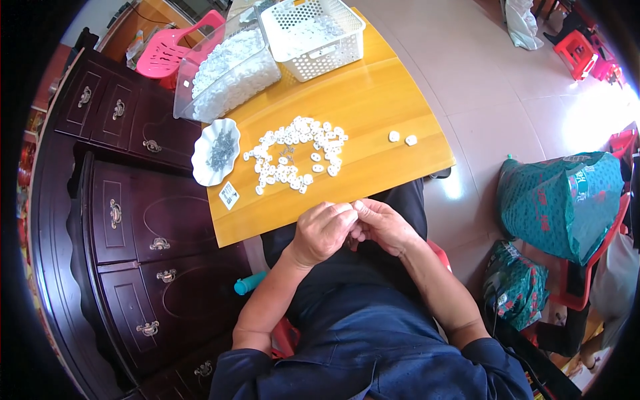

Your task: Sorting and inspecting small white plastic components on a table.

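Note:
My left hand (324,231) and my right hand (385,228) meet over my lap, at the near edge of the table. Both are closed, fingertips together in a pinch; whatever lies between them is hidden. Beyond them, small white oval plastic pieces with dark holes (301,127) lie in a rough ring on the yellow wooden table (380,87). A few thin grey metal bits (288,153) sit inside the ring. Two white pieces (402,138) lie apart at the right. A white scalloped dish (201,167) at the left holds many grey metal bits (223,148).
A clear bin (184,100) full of white pieces and a white perforated basket (333,61) stand at the table's far end. A printed card (229,195) lies near the dish. Dark drawers (180,220) border the left; teal bags (560,200) stand at the right.

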Motion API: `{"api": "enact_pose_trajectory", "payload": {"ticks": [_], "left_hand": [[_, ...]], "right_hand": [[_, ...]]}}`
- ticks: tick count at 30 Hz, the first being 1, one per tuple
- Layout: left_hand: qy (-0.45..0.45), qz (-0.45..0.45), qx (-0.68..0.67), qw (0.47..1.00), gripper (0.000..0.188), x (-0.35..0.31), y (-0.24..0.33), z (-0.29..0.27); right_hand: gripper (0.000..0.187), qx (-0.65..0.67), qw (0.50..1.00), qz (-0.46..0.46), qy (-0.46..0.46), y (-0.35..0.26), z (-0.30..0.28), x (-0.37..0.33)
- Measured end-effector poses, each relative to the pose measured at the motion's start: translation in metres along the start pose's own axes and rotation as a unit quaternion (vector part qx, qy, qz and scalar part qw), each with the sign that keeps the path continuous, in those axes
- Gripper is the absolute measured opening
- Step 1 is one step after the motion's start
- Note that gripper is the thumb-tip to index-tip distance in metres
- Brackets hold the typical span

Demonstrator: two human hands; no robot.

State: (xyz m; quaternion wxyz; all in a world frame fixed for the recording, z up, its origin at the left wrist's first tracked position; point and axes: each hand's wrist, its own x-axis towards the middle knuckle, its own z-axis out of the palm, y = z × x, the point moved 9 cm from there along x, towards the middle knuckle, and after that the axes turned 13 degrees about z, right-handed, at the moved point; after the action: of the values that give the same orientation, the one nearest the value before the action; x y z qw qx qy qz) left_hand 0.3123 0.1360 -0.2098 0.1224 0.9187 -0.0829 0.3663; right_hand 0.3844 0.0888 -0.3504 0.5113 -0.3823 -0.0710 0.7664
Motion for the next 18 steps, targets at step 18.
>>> {"api": "enact_pose_trajectory", "payload": {"ticks": [18], "left_hand": [[0.062,-0.32,-0.169,0.93,0.01,-0.026,-0.046,0.001]], "right_hand": [[0.013,-0.01,0.978,-0.193,0.077,-0.034,-0.01,-0.013]]}}
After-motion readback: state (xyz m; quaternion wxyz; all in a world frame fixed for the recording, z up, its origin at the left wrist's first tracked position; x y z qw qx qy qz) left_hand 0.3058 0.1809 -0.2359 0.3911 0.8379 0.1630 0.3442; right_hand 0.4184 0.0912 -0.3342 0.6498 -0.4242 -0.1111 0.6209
